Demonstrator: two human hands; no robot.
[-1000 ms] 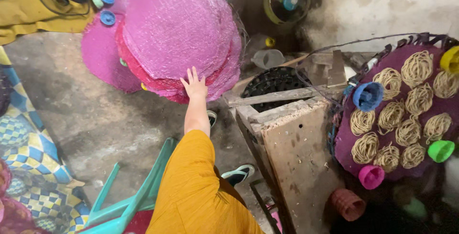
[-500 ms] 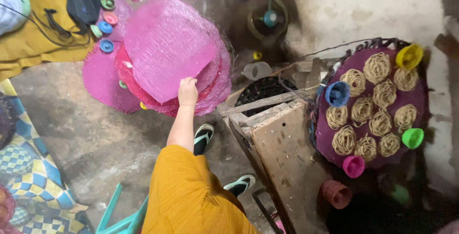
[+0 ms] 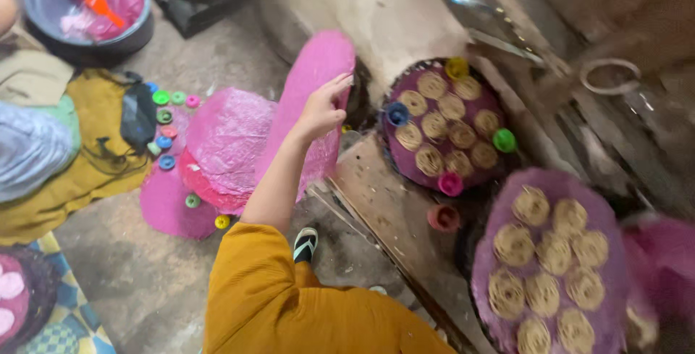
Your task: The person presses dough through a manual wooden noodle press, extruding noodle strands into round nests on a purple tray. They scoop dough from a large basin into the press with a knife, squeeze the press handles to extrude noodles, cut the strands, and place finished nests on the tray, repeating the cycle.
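One hand [image 3: 322,111] on an arm in a mustard-yellow sleeve [image 3: 268,289] grips the upper edge of a round pink woven mat [image 3: 311,100], holding it upright and tilted on its rim — whether this is the left or the right hand cannot be told, and no second hand shows. The mat's lower edge hangs over the top of a stack of pink woven mats [image 3: 224,144] lying on the grey concrete floor [image 3: 130,267]; its upper edge stands close to the pale plastered wall [image 3: 376,6].

Open floor lies in front of the stack, toward the person. To the right the room narrows: a rough wooden plank stand [image 3: 384,202] slants just beside the lifted mat, and past it sits a round purple tray of coiled noodle nests [image 3: 441,126] with small coloured cups at its rim. A second purple tray of noodle nests [image 3: 554,267] lies nearer, at lower right.

Small coloured plastic caps [image 3: 168,119] are scattered along the stack's left edge, beside a rumpled yellow-brown cloth [image 3: 79,173]. A dark round basin [image 3: 87,6] stands at upper left. The mats look coarse and mesh-like — the noodle coils fine and stringy.
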